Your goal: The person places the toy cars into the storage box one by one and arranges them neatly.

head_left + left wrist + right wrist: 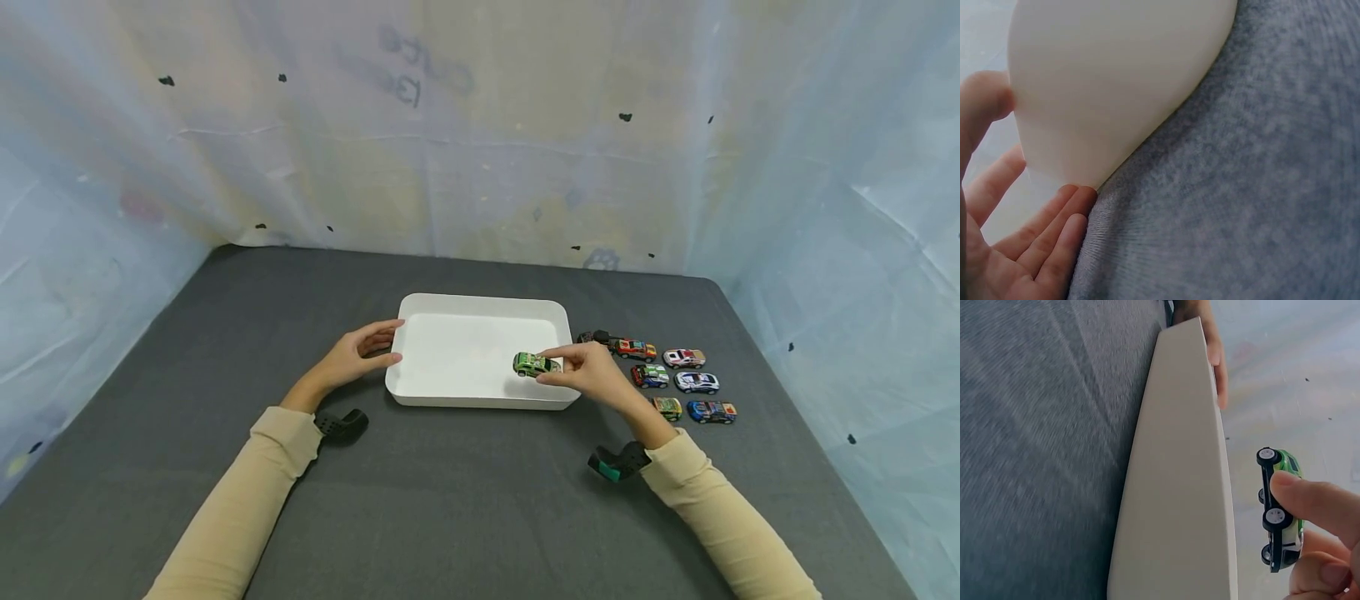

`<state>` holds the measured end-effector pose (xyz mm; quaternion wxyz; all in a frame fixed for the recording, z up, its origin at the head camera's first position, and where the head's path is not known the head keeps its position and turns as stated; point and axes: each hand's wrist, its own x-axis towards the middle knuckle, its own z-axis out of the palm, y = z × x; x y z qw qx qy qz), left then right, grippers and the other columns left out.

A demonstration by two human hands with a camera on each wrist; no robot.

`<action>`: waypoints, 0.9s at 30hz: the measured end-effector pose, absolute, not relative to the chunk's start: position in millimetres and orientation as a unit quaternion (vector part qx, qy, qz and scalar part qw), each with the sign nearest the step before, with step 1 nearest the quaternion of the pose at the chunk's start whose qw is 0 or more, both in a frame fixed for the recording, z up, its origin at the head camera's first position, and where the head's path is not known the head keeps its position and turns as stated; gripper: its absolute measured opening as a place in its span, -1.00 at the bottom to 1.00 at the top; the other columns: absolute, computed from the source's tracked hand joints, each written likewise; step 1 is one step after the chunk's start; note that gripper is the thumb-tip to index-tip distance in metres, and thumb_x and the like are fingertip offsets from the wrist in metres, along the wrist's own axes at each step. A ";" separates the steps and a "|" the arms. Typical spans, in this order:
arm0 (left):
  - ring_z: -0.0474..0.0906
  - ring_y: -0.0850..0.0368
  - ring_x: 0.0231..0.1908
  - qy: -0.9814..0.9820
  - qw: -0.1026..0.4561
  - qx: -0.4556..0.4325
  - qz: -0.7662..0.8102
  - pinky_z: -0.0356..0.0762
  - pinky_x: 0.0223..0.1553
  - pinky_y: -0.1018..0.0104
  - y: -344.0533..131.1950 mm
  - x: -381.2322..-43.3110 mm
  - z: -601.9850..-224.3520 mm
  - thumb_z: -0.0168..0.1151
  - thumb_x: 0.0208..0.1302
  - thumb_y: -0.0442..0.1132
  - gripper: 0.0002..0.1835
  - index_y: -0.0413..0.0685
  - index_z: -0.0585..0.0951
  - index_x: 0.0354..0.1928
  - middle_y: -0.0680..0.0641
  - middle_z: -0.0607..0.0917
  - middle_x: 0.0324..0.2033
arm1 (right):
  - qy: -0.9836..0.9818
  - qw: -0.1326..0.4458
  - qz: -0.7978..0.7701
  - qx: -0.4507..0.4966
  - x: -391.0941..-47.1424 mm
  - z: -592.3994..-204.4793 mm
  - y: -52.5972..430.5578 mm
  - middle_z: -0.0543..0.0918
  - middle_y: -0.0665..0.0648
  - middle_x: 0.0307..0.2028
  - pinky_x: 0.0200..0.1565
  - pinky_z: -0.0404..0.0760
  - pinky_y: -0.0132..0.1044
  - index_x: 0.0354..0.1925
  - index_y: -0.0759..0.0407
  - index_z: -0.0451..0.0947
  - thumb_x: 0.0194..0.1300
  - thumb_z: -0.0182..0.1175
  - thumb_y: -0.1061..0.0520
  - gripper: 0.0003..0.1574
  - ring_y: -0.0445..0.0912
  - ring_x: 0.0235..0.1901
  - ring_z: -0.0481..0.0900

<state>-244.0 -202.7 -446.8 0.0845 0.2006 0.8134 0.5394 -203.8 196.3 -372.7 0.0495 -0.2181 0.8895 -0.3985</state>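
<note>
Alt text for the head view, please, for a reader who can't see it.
A person's right hand pinches a green toy car above a white rectangular tray, while the left hand touches the tray's left end. More toy cars sit on the gray cloth to the tray's right.

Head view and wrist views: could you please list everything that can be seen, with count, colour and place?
tray: 1, white, on the cloth
cloth: 1, dark grey, under everything
green toy car: 1, green and black, above the tray's right part
other toy cars: 6, mixed red, white, blue, green and yellow, right of the tray
dark item: at least 1, mostly black, near the tray's right edge; partly hidden
sheeting: pale with dark patches, behind and at both sides; pieces uncountable
wrist devices: 2, black, one with green, at the wrists
sleeves: 2, beige, on the arms
left hand: 1, touching the tray's left edge
right hand: 1, pinching the green toy car
</note>
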 end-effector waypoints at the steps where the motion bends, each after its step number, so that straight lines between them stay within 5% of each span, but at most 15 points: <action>1: 0.28 -0.24 0.37 0.813 0.085 0.201 0.540 0.25 0.40 -0.18 -202.9 -244.1 -447.1 0.26 0.30 -0.21 -0.32 0.03 0.27 0.44 -0.25 0.31 0.40 | 0.888 0.050 -0.399 -0.221 -204.5 -373.2 193.8 0.26 -0.09 -0.76 -0.61 0.14 -0.47 -0.04 0.35 0.66 0.12 0.40 0.17 -0.57 -0.35 -0.73 0.08; 27: 0.28 -0.25 0.37 0.811 0.089 0.198 0.544 0.24 0.41 -0.18 -200.2 -244.9 -447.5 0.26 0.30 -0.20 -0.32 0.04 0.27 0.43 -0.27 0.33 0.38 | 0.879 0.066 -0.406 -0.241 -213.3 -392.5 129.1 0.26 -0.10 -0.77 -0.60 0.13 -0.48 -0.03 0.24 0.68 0.09 0.43 0.10 -0.54 -0.30 -0.74 0.09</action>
